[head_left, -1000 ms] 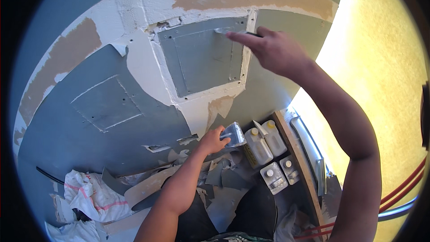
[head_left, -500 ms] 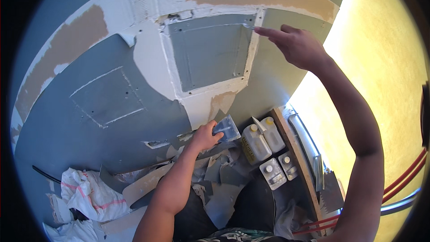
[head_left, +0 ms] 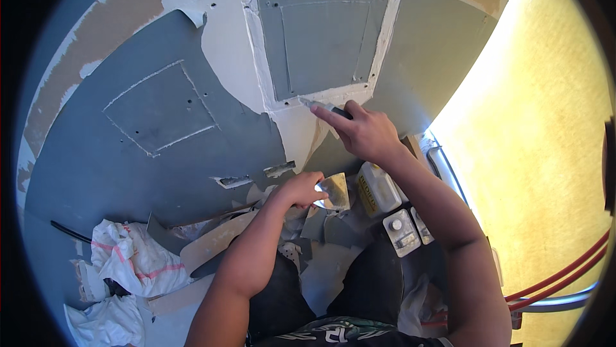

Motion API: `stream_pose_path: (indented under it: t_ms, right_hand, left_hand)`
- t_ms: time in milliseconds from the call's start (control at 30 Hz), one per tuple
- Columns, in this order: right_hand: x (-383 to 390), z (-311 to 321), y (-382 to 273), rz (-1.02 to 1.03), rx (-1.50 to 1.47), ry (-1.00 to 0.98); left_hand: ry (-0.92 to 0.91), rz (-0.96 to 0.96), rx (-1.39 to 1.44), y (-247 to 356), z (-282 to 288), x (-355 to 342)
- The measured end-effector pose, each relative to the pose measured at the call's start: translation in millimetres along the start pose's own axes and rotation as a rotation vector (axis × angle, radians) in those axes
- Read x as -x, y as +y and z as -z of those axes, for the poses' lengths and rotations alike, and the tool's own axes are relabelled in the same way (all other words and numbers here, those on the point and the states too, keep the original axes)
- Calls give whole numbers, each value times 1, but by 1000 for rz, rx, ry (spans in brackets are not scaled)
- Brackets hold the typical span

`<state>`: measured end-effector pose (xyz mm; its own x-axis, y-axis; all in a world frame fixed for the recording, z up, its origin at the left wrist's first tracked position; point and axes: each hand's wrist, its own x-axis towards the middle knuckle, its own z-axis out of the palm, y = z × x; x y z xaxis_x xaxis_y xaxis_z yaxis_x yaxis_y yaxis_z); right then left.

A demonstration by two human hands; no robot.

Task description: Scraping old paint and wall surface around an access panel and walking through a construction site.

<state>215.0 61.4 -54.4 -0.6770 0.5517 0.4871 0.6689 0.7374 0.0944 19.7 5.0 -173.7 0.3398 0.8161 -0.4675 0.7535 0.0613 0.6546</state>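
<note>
- Head view: the right hand [head_left: 366, 134], at the centre of the frame, is gripping a putty knife [head_left: 319, 104] and pressing its blade against the white filler under the square grey wall patch [head_left: 324, 39].
- The left hand [head_left: 300, 189], just below, is closed around a wider scraper [head_left: 333, 191].
- Filler is already covering the patch's edges; the lower seam is being worked, and the left patch [head_left: 160, 108] is looking barely filled.
- Torn scraps are littering the floor [head_left: 321, 276].

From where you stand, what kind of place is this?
Probably a room under renovation: a grey wall with a screwed-in patch panel, white filler around it, and torn scraps on the floor.
</note>
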Motion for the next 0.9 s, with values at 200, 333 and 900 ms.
stream_pose_path:
  t_ms: [200, 333, 900]
  right_hand:
    - [-7, -10, -4, -54, -50, 80]
    - [-12, -12, -7, -34, -53, 74]
    - [-32, 24, 16, 106, -15, -59]
  left_hand:
    - [30, -17, 7, 0, -5, -4]
    - [19, 5, -1, 3, -4, -4]
    - [-13, 21, 33, 15, -11, -17]
